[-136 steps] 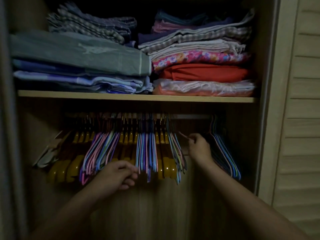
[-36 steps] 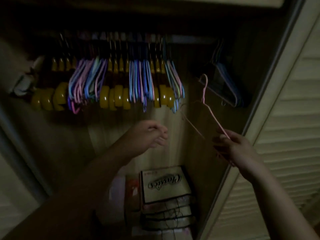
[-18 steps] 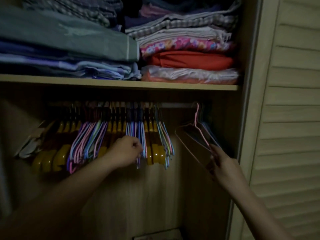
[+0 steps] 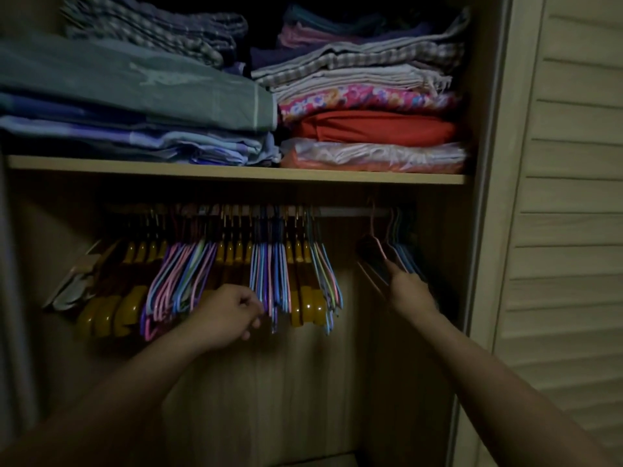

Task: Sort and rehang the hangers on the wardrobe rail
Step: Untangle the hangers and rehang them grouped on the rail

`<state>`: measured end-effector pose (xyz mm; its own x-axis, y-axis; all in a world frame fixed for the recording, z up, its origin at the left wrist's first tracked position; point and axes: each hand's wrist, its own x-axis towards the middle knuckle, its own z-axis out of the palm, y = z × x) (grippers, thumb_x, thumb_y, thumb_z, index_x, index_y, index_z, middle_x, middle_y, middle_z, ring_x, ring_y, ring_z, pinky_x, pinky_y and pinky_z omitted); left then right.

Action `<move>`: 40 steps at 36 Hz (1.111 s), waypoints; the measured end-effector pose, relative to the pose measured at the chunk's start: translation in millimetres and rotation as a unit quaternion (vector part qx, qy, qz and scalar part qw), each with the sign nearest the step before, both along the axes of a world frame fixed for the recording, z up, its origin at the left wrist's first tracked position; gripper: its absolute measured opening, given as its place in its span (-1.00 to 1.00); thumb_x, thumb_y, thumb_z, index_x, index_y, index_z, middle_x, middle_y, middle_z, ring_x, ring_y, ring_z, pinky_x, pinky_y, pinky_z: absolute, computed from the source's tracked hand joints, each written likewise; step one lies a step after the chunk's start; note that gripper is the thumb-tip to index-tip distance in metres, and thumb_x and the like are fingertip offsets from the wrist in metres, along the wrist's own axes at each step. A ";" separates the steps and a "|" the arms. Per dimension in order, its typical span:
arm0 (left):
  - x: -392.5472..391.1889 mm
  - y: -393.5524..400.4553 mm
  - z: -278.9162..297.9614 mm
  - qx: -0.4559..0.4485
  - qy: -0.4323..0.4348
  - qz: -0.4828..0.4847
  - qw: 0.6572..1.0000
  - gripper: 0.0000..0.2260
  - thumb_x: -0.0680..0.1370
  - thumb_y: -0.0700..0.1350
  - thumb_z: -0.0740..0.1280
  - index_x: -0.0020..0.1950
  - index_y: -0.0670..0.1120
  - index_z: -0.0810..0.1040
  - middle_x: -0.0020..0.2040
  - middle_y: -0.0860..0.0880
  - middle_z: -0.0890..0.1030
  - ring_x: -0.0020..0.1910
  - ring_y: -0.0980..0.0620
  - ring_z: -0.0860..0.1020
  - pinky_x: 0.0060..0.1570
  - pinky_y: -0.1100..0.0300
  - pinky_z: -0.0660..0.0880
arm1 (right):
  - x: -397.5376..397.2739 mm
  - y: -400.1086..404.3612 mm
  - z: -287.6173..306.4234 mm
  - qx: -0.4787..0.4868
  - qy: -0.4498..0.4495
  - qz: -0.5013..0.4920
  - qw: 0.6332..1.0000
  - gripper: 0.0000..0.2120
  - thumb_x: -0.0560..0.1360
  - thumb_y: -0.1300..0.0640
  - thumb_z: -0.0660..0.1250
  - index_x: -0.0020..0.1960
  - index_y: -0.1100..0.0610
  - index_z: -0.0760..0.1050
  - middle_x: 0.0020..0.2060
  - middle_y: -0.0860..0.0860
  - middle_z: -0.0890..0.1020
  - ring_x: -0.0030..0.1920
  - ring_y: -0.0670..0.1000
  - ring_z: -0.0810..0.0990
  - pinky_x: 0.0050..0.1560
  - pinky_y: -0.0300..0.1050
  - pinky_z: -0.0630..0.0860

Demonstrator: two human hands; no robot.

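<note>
We reach into a dim wardrobe with both arms. Our right hand (image 4: 406, 291) pinches the lower part of a pink wire hanger (image 4: 377, 244), whose hook sits over the rail (image 4: 347, 212) above the hand. Just beyond that grip, toward the wardrobe's right wall, a small group of thin hangers (image 4: 403, 254) hangs close against the pink one; their edges blur together in the dark and we cannot count them. To the inner side of the right hand the rail runs bare as far as the main bunch, leaving open room to slide a hanger along

Our left hand (image 4: 227, 315) is curled into a loose fist at the lower tips of the blue and pink wire hangers (image 4: 269, 274). We cannot tell whether its fingers actually hold a wire or only touch the tips. On the outer side of this hand hang more pastel wire hangers (image 4: 182, 274) and yellow-brown wooden hangers (image 4: 111, 311), packed tight; at the far end a pale hanger (image 4: 72, 281) tilts outward. Between the left hand and the bare stretch of rail are further wooden hangers (image 4: 308, 305) and a fan of thin ones

Above both hands the shelf (image 4: 236, 171) edge crosses the wardrobe, carrying folded linens (image 4: 135, 85). Past the right hand stands a louvred door (image 4: 566, 230)
</note>
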<state>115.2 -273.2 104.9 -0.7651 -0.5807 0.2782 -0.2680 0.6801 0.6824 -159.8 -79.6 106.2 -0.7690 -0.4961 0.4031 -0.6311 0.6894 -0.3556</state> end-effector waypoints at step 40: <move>17.7 12.5 -4.9 0.074 0.002 -0.037 0.997 -0.83 0.65 -0.11 0.25 -0.02 -0.02 0.63 -0.20 0.03 0.70 -0.30 0.06 0.67 -0.35 0.26 0.51 | 32.2 -81.3 -2.8 -0.271 -0.397 0.087 0.872 -0.98 0.57 0.19 0.33 -0.03 0.13 0.51 -0.14 0.11 0.61 -0.20 0.04 0.58 -0.30 -0.12 0.49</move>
<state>132.9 -260.7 100.0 -0.8067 -0.5574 0.1965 -0.2184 0.5901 0.7772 -127.6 -160.9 103.4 -0.8441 -0.5360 -0.0115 -0.1153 0.2024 -0.9725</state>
